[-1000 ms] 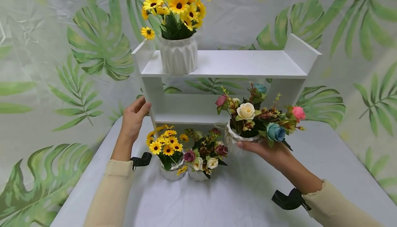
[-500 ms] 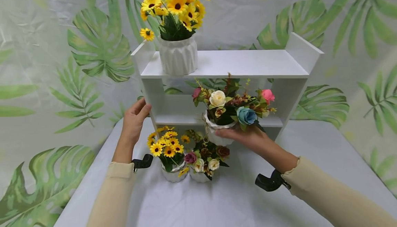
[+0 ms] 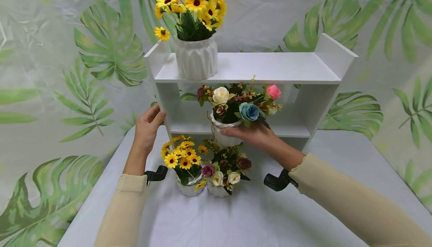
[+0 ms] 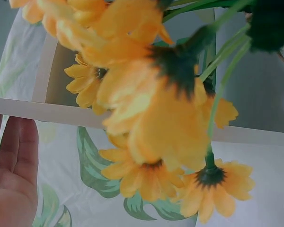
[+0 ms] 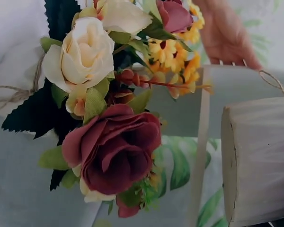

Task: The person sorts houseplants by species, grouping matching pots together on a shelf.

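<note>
My right hand (image 3: 251,134) grips a white ribbed flower pot (image 3: 225,136) with cream, blue and pink artificial roses, raised in front of the shelf's middle level. In the right wrist view the held pot (image 5: 258,161) lies sideways at the right, its base showing. At the left side panel of the white shelf (image 3: 276,67), my left hand (image 3: 146,127) rests its fingertips on the edge. The left wrist view shows those fingers (image 4: 21,146) straight against the panel. Below the held pot stands another pot of purple and cream roses (image 3: 225,172).
A small pot of yellow daisies (image 3: 189,187) stands on the table beside the lower rose pot. On the top board, toward the left, sits a larger white pot of yellow daisies (image 3: 197,59). A leaf-print cloth (image 3: 111,44) hangs behind. White cloth (image 3: 209,224) covers the table.
My right hand has carried the rose pot leftward from the right side of the shelf to in front of its middle level. My left hand has stayed at the side panel.
</note>
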`<move>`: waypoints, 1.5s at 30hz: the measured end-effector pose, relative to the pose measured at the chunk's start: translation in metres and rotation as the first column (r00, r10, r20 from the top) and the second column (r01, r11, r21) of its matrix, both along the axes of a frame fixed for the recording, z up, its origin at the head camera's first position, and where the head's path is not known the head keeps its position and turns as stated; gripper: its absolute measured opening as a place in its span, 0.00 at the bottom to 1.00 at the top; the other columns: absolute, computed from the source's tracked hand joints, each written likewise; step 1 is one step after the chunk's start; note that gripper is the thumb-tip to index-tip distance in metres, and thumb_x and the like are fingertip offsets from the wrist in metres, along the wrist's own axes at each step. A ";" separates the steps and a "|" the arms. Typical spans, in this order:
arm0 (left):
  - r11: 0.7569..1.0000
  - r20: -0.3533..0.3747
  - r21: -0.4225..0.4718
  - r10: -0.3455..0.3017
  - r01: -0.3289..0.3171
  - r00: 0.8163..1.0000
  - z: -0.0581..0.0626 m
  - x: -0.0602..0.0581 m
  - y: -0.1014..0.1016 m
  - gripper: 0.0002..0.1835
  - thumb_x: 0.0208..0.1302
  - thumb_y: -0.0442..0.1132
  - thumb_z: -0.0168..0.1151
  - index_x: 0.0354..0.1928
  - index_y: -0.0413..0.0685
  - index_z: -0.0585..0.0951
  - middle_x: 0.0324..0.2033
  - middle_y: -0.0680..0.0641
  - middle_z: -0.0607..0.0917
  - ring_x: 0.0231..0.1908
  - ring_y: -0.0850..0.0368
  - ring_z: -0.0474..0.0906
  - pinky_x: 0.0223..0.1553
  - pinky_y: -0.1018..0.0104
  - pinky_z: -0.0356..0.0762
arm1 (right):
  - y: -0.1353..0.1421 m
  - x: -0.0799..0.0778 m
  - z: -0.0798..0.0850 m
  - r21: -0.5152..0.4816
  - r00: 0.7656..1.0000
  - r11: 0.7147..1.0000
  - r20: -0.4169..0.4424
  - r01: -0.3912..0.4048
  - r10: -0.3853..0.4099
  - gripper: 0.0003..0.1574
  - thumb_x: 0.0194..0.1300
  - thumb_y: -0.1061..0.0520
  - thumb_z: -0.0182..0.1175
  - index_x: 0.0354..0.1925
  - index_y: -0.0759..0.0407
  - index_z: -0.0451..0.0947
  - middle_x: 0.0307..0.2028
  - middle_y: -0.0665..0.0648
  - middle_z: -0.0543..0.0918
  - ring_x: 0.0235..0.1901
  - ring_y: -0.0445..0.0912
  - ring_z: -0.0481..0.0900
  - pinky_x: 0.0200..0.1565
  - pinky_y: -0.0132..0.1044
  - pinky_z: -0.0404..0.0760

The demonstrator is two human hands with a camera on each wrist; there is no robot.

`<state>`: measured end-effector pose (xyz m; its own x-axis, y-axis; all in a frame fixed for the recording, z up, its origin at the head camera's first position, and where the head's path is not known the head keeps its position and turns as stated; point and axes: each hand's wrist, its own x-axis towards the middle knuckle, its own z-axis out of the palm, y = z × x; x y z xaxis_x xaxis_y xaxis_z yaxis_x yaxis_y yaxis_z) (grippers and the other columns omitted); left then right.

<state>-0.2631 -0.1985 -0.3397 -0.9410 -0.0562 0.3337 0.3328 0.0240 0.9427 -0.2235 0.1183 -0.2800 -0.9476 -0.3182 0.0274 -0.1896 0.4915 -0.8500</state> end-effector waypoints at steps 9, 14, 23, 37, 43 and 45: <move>1.000 0.008 -0.023 0.006 -0.006 1.000 0.000 0.000 0.003 0.25 0.72 0.47 0.58 0.68 0.48 0.74 0.55 0.62 0.80 0.56 0.66 0.77 0.56 0.77 0.76 | -0.012 -0.010 0.001 0.035 1.000 0.999 0.014 0.014 -0.015 0.48 0.58 0.39 0.69 0.68 0.53 0.62 0.69 0.58 0.68 0.70 0.54 0.66 0.69 0.55 0.68; 0.999 0.030 -0.033 0.014 -0.013 0.999 -0.001 0.000 0.000 0.26 0.72 0.48 0.58 0.69 0.49 0.73 0.55 0.63 0.80 0.56 0.66 0.77 0.55 0.77 0.75 | -0.024 -0.018 0.004 0.044 1.000 0.999 -0.004 0.002 -0.002 0.46 0.57 0.36 0.69 0.66 0.51 0.65 0.68 0.55 0.70 0.69 0.52 0.68 0.67 0.53 0.71; 0.999 0.015 0.003 0.033 -0.033 0.999 -0.001 0.003 0.000 0.26 0.72 0.48 0.58 0.69 0.49 0.73 0.55 0.62 0.80 0.55 0.66 0.77 0.54 0.78 0.76 | -0.042 -0.038 0.008 0.036 1.000 0.999 -0.003 -0.024 0.024 0.48 0.60 0.36 0.67 0.71 0.53 0.64 0.72 0.57 0.66 0.70 0.53 0.67 0.69 0.52 0.69; 0.999 0.022 -0.027 0.035 -0.034 0.999 0.001 0.002 0.005 0.26 0.72 0.49 0.57 0.69 0.52 0.73 0.60 0.56 0.79 0.56 0.65 0.77 0.56 0.75 0.75 | -0.062 -0.044 -0.004 0.022 0.993 0.999 0.115 0.024 -0.026 0.67 0.57 0.30 0.67 0.79 0.53 0.44 0.78 0.57 0.53 0.75 0.55 0.59 0.71 0.54 0.65; 0.998 0.041 -0.040 0.041 -0.039 0.998 0.002 0.001 0.005 0.27 0.72 0.50 0.58 0.69 0.52 0.73 0.60 0.57 0.79 0.55 0.66 0.77 0.57 0.74 0.75 | -0.065 -0.050 -0.004 -0.015 0.989 0.999 0.140 0.050 -0.047 0.69 0.54 0.30 0.68 0.79 0.52 0.44 0.78 0.56 0.52 0.76 0.54 0.56 0.73 0.54 0.63; 0.998 0.052 -0.032 0.046 -0.045 0.998 0.000 0.002 0.004 0.27 0.72 0.50 0.58 0.69 0.52 0.73 0.60 0.57 0.79 0.55 0.66 0.77 0.57 0.74 0.75 | -0.069 -0.052 -0.005 -0.060 0.987 0.997 0.156 0.054 -0.044 0.70 0.53 0.31 0.70 0.79 0.51 0.43 0.78 0.55 0.52 0.77 0.53 0.55 0.73 0.53 0.62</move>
<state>-0.2614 -0.1949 -0.3394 -0.9541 -0.0899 0.2857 0.2804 0.0676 0.9575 -0.2759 0.0497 -0.2855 -0.9564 -0.2739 -0.1014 -0.0310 0.4405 -0.8972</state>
